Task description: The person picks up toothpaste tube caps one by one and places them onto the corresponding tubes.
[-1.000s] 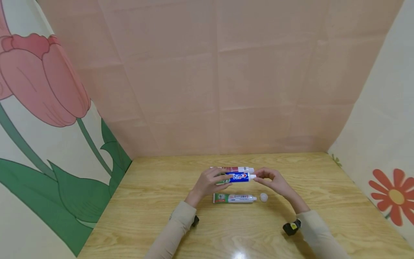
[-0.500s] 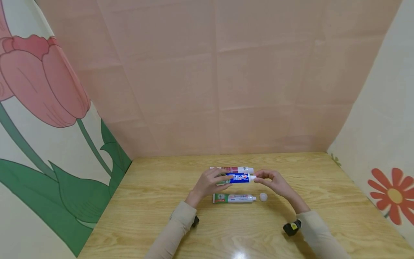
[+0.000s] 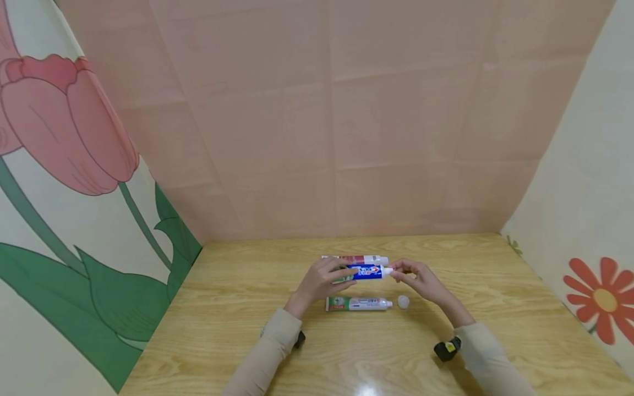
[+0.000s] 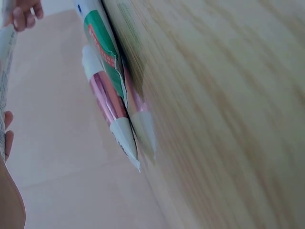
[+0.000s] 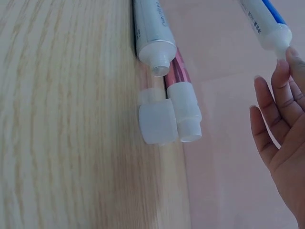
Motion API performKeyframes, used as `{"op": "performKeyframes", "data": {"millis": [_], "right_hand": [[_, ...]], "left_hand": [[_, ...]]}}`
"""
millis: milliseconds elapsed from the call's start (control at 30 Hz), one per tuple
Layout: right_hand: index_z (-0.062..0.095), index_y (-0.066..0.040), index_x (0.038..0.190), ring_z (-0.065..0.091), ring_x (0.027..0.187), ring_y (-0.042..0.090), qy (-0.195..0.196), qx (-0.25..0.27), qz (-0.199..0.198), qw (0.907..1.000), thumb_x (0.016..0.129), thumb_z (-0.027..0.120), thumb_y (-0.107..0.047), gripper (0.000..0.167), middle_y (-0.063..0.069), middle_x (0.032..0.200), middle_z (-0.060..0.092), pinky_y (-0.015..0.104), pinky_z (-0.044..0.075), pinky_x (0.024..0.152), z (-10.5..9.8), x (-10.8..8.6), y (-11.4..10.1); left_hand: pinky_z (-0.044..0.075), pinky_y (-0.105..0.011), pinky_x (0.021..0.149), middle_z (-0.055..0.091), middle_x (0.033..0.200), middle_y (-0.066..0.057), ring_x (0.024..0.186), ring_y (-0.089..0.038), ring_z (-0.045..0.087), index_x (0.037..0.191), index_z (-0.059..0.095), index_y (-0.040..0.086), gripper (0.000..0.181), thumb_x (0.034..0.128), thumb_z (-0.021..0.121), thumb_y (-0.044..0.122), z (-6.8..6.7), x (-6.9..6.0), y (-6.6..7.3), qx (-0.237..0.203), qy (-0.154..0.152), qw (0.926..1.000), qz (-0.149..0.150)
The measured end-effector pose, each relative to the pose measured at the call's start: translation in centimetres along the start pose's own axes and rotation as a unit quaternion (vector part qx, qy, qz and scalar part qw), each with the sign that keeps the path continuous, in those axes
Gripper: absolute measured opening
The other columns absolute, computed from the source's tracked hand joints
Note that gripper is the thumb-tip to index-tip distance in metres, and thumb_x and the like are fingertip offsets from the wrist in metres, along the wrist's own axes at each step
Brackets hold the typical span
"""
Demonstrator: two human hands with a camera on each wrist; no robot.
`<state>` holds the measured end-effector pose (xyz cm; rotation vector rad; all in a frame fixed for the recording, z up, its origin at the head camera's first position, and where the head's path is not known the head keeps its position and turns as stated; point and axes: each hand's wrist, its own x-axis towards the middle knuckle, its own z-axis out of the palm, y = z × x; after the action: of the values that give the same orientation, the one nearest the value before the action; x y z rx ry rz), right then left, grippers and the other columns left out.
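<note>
Barely moved, the blue tube is held between both hands.

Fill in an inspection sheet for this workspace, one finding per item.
Surface: wood-grain table, with a bright glare spot near the front.
Job's things: blue tube, held off the table; white tip at its end, cap or nozzle unclear.
Clutter: green-and-white tube, nozzle bare, loose cap beside it; red-and-white tube lying farther back.
Hands: left hand grips the blue tube; right hand pinches the white tip.
Cables: nothing seen.
Surroundings: pink backdrop; floral side walls.
</note>
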<state>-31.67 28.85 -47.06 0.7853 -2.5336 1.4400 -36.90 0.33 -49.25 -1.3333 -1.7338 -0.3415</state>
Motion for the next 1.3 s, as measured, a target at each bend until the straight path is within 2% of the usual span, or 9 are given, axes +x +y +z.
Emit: {"op": "performKeyframes", "data": {"millis": [167, 367, 567, 700, 833, 1000, 1133, 1233, 1300], "right_hand": [[0.065, -0.005, 0.097, 0.060, 0.081, 0.020, 0.020, -0.027, -0.008, 0.9994, 0.090, 0.060, -0.011, 0.010, 0.007, 0.086, 0.066, 0.025, 0.050, 0.067, 0.0, 0.0, 0.1], [0.066, -0.006, 0.096, 0.059, 0.082, 0.010, 0.033, -0.033, -0.008, 0.9989, 0.089, 0.062, -0.012, 0.010, 0.006, 0.090, 0.067, 0.025, 0.051, 0.072, -0.1, 0.0, 0.6], [0.066, -0.004, 0.095, 0.060, 0.080, 0.013, 0.035, -0.031, -0.028, 0.9985, 0.088, 0.062, -0.009, 0.010, 0.009, 0.090, 0.067, 0.024, 0.051, 0.070, -0.4, 0.0, 1.3], [0.066, -0.001, 0.094, 0.061, 0.077, 0.016, 0.040, -0.046, -0.048, 0.9970, 0.086, 0.063, -0.004, 0.009, 0.010, 0.088, 0.067, 0.024, 0.051, 0.069, -0.6, 0.0, 1.9], [0.067, -0.001, 0.093, 0.061, 0.074, 0.015, 0.045, -0.053, -0.061, 0.9958, 0.084, 0.065, -0.002, 0.009, 0.009, 0.084, 0.067, 0.025, 0.052, 0.067, -0.5, 0.2, 3.0], [0.067, -0.007, 0.092, 0.058, 0.072, 0.006, 0.045, -0.066, -0.064, 0.9947, 0.084, 0.066, -0.004, 0.009, 0.002, 0.080, 0.066, 0.022, 0.050, 0.064, -0.1, 0.6, 5.9], [0.067, -0.010, 0.092, 0.059, 0.072, 0.006, 0.037, -0.073, -0.077, 0.9936, 0.084, 0.067, -0.008, 0.008, -0.001, 0.080, 0.066, 0.023, 0.051, 0.063, 0.0, 0.8, 7.4], [0.066, -0.011, 0.092, 0.060, 0.072, 0.006, 0.026, -0.084, -0.082, 0.9928, 0.085, 0.066, -0.010, 0.007, -0.002, 0.080, 0.067, 0.025, 0.052, 0.063, -0.1, 1.0, 7.9], [0.066, -0.013, 0.093, 0.060, 0.072, 0.006, 0.016, -0.095, -0.075, 0.9925, 0.086, 0.066, -0.013, 0.007, -0.003, 0.081, 0.067, 0.026, 0.052, 0.064, -0.1, 1.1, 8.2]], "left_hand": [[0.050, -0.016, 0.080, 0.067, 0.104, -0.002, 0.088, -0.010, 0.062, 0.104, 0.070, 0.021, 0.039, 0.0682, 0.081, 0.031, 0.3, -0.1, 0.0, -0.013, -0.021, 0.9995, -0.021], [0.047, -0.018, 0.089, 0.065, 0.108, -0.004, 0.096, -0.012, 0.061, 0.110, 0.068, 0.019, 0.037, 0.0769, 0.075, 0.033, 0.7, -0.3, -0.1, -0.053, -0.046, 0.9969, -0.035], [0.044, -0.020, 0.095, 0.064, 0.112, -0.007, 0.101, -0.017, 0.060, 0.113, 0.066, 0.017, 0.041, 0.0750, 0.077, 0.027, 0.8, -0.2, -0.2, -0.079, -0.088, 0.9924, -0.035], [0.042, -0.023, 0.100, 0.062, 0.117, -0.008, 0.109, -0.018, 0.057, 0.119, 0.063, 0.016, 0.042, 0.0792, 0.074, 0.024, 1.0, -0.2, -0.3, -0.103, -0.132, 0.9847, -0.047], [0.042, -0.025, 0.100, 0.061, 0.119, -0.008, 0.112, -0.020, 0.055, 0.122, 0.061, 0.016, 0.044, 0.0804, 0.073, 0.022, 1.3, -0.5, -0.5, -0.128, -0.157, 0.9769, -0.069], [0.042, -0.021, 0.099, 0.061, 0.121, -0.004, 0.114, -0.016, 0.055, 0.122, 0.060, 0.018, 0.043, 0.0809, 0.072, 0.023, 1.8, -0.6, -0.6, -0.124, -0.182, 0.9715, -0.086], [0.043, -0.020, 0.097, 0.062, 0.120, -0.001, 0.112, -0.010, 0.055, 0.120, 0.061, 0.021, 0.040, 0.0820, 0.071, 0.027, 1.9, -0.5, -0.5, -0.110, -0.208, 0.9665, -0.102], [0.045, -0.020, 0.094, 0.062, 0.122, 0.002, 0.111, -0.008, 0.055, 0.122, 0.060, 0.023, 0.040, 0.0836, 0.068, 0.031, 2.0, -0.3, -0.4, -0.106, -0.240, 0.9565, -0.127], [0.046, -0.020, 0.092, 0.060, 0.124, 0.005, 0.109, -0.006, 0.056, 0.125, 0.058, 0.025, 0.042, 0.0850, 0.066, 0.035, 2.2, -0.2, -0.4, -0.105, -0.267, 0.9462, -0.149]]}}
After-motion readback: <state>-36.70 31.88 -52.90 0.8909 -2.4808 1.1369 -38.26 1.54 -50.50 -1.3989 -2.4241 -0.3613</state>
